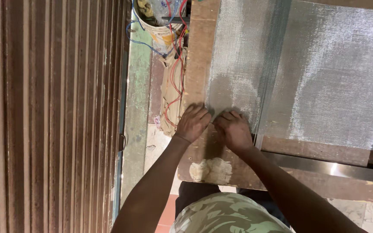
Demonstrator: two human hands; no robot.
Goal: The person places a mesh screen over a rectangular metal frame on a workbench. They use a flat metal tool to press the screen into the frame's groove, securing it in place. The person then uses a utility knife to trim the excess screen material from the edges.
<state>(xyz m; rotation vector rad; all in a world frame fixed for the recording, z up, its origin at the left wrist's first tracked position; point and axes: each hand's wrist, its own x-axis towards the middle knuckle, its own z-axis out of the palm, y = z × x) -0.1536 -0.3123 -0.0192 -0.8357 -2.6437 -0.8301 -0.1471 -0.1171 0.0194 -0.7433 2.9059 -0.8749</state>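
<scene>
A sheet of fine silver wire mesh (pixel 324 73) lies over a worn brown wooden board (pixel 199 51). My left hand (pixel 192 122) rests on the board at the mesh's near left corner, fingers curled at its edge. My right hand (pixel 235 129) lies right beside it, fingers pressed down on the same corner of the mesh. The fingertips of both hands meet at the mesh edge; whether they pinch it I cannot tell. A grey metal strip (pixel 267 77) runs under the mesh, away from me.
A ribbed brown metal shutter (pixel 48 116) fills the left. A white bucket (pixel 162 26) with clutter and red and blue wires (pixel 175 73) stands beyond the board's left edge. A metal frame bar (pixel 324 166) crosses the board at the right. My camouflage shirt (pixel 225 215) shows below.
</scene>
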